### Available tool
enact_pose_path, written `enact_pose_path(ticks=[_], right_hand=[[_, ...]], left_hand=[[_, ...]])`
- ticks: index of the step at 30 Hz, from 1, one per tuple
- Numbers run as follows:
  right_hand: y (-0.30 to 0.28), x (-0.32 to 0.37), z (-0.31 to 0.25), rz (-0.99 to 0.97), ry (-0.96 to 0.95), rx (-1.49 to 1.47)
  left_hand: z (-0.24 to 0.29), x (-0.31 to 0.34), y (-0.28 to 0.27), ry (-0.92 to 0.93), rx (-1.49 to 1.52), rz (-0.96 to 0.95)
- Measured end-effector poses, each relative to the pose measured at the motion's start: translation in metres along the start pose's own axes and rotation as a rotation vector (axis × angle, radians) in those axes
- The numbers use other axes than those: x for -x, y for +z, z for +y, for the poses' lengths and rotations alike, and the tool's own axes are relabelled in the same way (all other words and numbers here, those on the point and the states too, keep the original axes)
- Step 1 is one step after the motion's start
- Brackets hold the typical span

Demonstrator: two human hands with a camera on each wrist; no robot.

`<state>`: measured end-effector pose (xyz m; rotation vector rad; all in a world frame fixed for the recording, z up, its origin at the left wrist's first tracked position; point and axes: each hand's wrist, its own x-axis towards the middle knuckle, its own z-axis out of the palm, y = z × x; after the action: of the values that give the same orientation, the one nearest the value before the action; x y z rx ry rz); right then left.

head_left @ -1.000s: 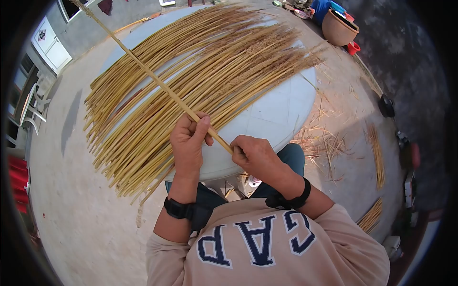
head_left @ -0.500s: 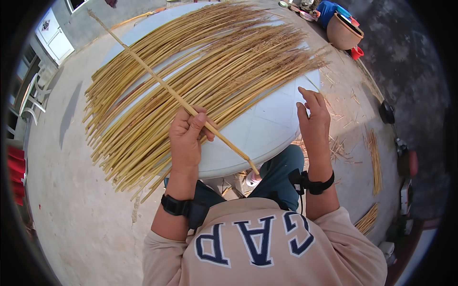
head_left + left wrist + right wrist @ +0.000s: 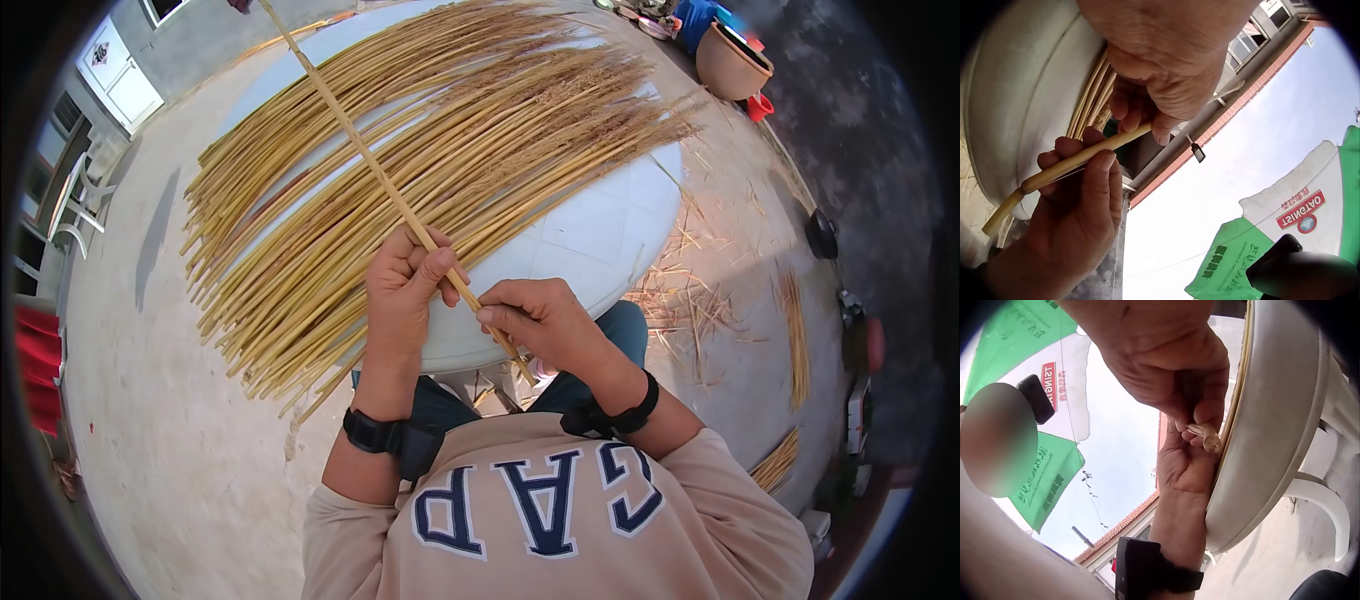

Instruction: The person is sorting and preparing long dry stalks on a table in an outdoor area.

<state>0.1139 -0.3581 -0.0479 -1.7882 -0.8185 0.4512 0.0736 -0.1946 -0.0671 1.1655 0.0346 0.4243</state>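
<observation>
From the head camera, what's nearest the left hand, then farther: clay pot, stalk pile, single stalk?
1. Thin yellow stalk, gripped in the left hand.
2. Pile of yellow straw stalks, just beyond it.
3. Brown clay pot, far upper right.

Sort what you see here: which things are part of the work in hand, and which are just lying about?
In use: single stalk, held by left hand and right hand; stalk pile; white table.
Lying about: clay pot; loose straw on the ground; small bundle.

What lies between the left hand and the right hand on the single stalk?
Only a short bare piece of the stalk, over the white table rim; the head view shows it.
</observation>
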Motion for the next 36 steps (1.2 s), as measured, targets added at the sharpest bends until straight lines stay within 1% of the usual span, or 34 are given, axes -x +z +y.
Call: enact_pose_path(ticks=[2,6,8,9,11,12,14,15,17,18,20,21,23,27,29,30,32,33,35,36], right_hand=[[-0.003,0.000,-0.004,-0.041,0.059,-0.017],[-0.003,-0.001,0.001,-0.059,0.013,0.037],[-0.002,0.000,0.006,-0.100,0.180,-0.217],[-0.002,-0.001,0.007,-0.100,0.179,-0.219],[-0.003,-0.001,0.008,-0.154,0.223,-0.345],[-0.004,-0.001,0.010,-0.154,0.222,-0.345],[-0.005,-0.002,0.012,-0.193,0.236,-0.437],[-0.004,-0.003,0.010,-0.197,0.224,-0.434],[-0.002,-0.002,0.004,-0.090,0.239,-0.267],[-0.001,-0.001,0.003,-0.093,0.232,-0.266],[0.001,0.000,0.000,0.095,-0.060,0.138],[0.002,-0.001,0.002,0.095,-0.063,0.139],[0.004,-0.001,0.006,0.166,-0.202,0.226],[0.005,0.000,0.007,0.154,-0.194,0.211],[0.006,0.000,0.012,0.123,-0.091,0.016],[0.004,0.000,0.011,0.123,-0.089,0.017],[0.000,-0.001,0.007,0.035,0.126,-0.205],[-0.002,-0.001,0.006,0.035,0.129,-0.205],[-0.003,-0.002,0.005,-0.009,0.234,-0.411],[-0.002,-0.001,0.005,-0.010,0.235,-0.410]], left_hand=[[-0.002,0.000,0.000,0.005,-0.008,-0.019],[-0.001,0.000,0.001,0.003,-0.033,-0.026],[-0.001,0.001,0.001,-0.014,-0.012,-0.044],[0.000,0.000,0.000,-0.014,-0.014,-0.043],[0.000,0.000,-0.001,-0.035,0.004,-0.053],[-0.001,0.001,-0.001,-0.035,0.004,-0.053],[-0.002,-0.001,-0.002,-0.033,0.009,-0.072],[-0.002,-0.002,-0.002,-0.020,0.005,-0.073],[-0.002,-0.001,0.000,-0.019,-0.018,-0.039],[-0.001,0.000,0.003,-0.012,-0.021,-0.038],[0.001,0.002,0.008,-0.033,-0.102,-0.074],[0.001,0.002,0.008,-0.030,-0.103,-0.074],[0.002,0.003,0.007,-0.106,-0.137,-0.078],[0.001,0.002,0.005,-0.114,-0.114,-0.107],[0.001,0.002,0.005,-0.102,-0.092,-0.126],[0.000,0.002,0.004,-0.104,-0.090,-0.126],[-0.001,0.002,0.003,-0.100,-0.049,-0.137],[0.000,0.002,0.003,-0.102,-0.047,-0.137],[0.001,0.001,0.003,-0.105,-0.015,-0.160],[0.001,0.001,0.003,-0.105,-0.014,-0.159]])
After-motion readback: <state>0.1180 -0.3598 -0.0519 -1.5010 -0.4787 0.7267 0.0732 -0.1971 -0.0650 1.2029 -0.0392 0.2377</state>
